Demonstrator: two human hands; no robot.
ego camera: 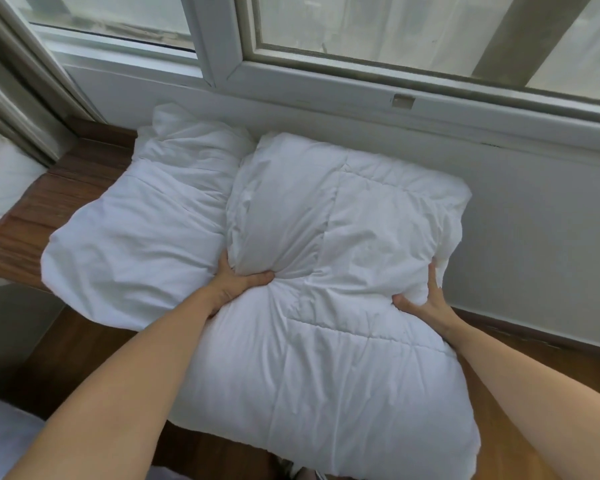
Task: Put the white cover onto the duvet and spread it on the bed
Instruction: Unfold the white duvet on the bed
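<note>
A folded white quilted duvet (343, 237) lies bunched on a wooden bench (49, 209) under the window and hangs over its front edge. My left hand (234, 282) grips the duvet's left side, thumb pressed into the fabric. My right hand (426, 299) grips its right side, fingers curled round the edge. A smoother white bundle, seemingly the white cover (146, 220), lies folded on the bench just left of the duvet, touching it.
A window (395, 36) with a white frame and a grey wall (541, 244) stand right behind the bench. A strip of white bedding (0, 178) shows at the far left, more at the lower left corner. Wooden floor (534, 358) lies to the right.
</note>
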